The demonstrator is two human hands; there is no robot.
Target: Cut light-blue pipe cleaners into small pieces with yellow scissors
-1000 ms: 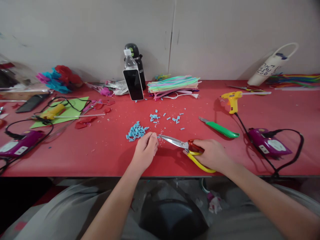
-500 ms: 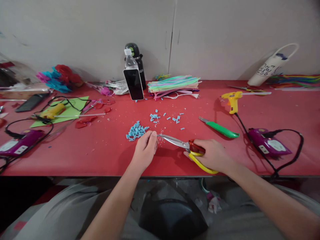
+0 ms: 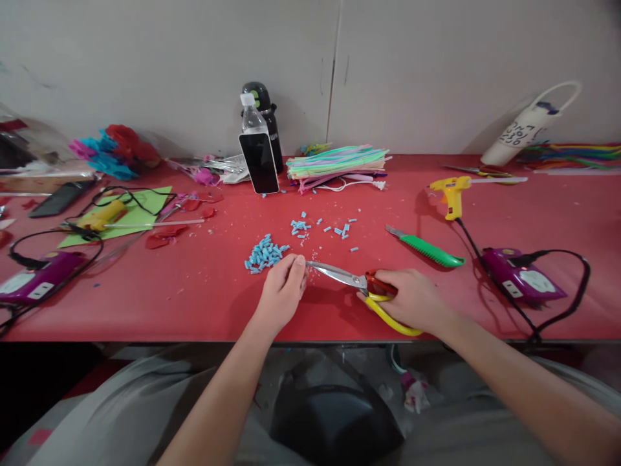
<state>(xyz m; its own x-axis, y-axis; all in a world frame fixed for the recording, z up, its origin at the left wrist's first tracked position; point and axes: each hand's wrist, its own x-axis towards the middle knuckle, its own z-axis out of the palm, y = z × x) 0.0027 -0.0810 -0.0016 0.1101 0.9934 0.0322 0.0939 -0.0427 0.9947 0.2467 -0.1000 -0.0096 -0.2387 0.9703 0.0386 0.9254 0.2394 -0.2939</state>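
My right hand (image 3: 412, 299) is closed round the handles of a pair of scissors (image 3: 339, 276), one handle red and one yellow. Their blades look nearly together and point left, with the tips at the fingers of my left hand (image 3: 285, 285). That hand is pinched, thumb against fingers, and whatever it grips is hidden. Just behind it lies a heap of small blue cut pieces (image 3: 264, 252). More blue bits (image 3: 343, 231) are scattered further back, and pale crumbs lie near the blade tips.
A green utility knife (image 3: 431, 251) lies right of the scissors, near a yellow glue gun (image 3: 452, 194) and a purple power block (image 3: 524, 277). Behind stand a phone (image 3: 259, 163), a bottle (image 3: 253, 118) and a bundle of pastel pipe cleaners (image 3: 339, 165). The red table's front edge runs below my hands.
Almost nothing differs. Both hands and the scissors stay in nearly the same place, and the blue pieces lie as before.
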